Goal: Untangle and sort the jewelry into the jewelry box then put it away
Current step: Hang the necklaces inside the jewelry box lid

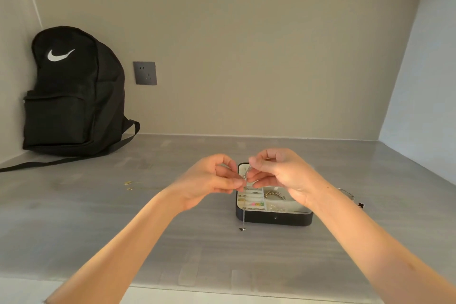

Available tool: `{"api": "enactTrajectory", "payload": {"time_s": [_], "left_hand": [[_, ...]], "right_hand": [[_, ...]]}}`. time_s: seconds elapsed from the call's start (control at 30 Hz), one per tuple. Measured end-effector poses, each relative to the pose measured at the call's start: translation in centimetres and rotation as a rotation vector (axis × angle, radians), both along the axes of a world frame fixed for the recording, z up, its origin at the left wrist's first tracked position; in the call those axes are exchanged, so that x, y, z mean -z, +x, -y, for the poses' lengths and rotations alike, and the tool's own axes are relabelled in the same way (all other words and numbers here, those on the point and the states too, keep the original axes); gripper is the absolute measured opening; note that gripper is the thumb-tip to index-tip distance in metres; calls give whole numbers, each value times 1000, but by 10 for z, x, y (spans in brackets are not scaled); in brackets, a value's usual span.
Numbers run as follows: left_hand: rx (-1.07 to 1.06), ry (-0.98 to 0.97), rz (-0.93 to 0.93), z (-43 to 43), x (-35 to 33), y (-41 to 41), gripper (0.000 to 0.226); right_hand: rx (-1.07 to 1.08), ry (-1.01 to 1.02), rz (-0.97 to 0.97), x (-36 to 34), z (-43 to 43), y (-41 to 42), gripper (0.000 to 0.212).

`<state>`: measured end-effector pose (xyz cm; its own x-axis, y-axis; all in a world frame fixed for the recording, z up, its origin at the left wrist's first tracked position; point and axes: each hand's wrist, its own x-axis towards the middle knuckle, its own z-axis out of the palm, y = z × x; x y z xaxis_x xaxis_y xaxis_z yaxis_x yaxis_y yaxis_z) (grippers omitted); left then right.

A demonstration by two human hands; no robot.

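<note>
A black jewelry box lies open on the grey table, its pale compartments holding rings, coloured beads and a beaded bracelet. Above its left part, my left hand and my right hand both pinch a thin silver chain. The chain hangs down over the box's front left corner, and its small pendant end rests on the table. Loose gold pieces lie on the table to the left. Another silver piece with a dark charm lies right of the box, partly hidden by my right forearm.
A black backpack leans in the back left corner, its strap trailing across the table. A dark wall socket sits on the back wall. Walls close the table in at the left, back and right.
</note>
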<state>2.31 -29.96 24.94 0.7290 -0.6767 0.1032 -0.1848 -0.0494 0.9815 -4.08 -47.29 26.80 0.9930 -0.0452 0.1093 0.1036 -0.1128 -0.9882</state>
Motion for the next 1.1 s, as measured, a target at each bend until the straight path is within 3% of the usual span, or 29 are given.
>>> {"api": "enactTrajectory", "payload": {"time_s": [0.2,0.53,1.1], "left_hand": [[-60,137,102,15,12,-3,12],[-38,352,257,28,44,-4,4],[-60,333,293,34,55,-7,5]], "right_hand": [[65,-191,75,5,6,1,14],[43,-199,125,1,9,1,17],[57,-113,184,-21,11,-8,17]]}}
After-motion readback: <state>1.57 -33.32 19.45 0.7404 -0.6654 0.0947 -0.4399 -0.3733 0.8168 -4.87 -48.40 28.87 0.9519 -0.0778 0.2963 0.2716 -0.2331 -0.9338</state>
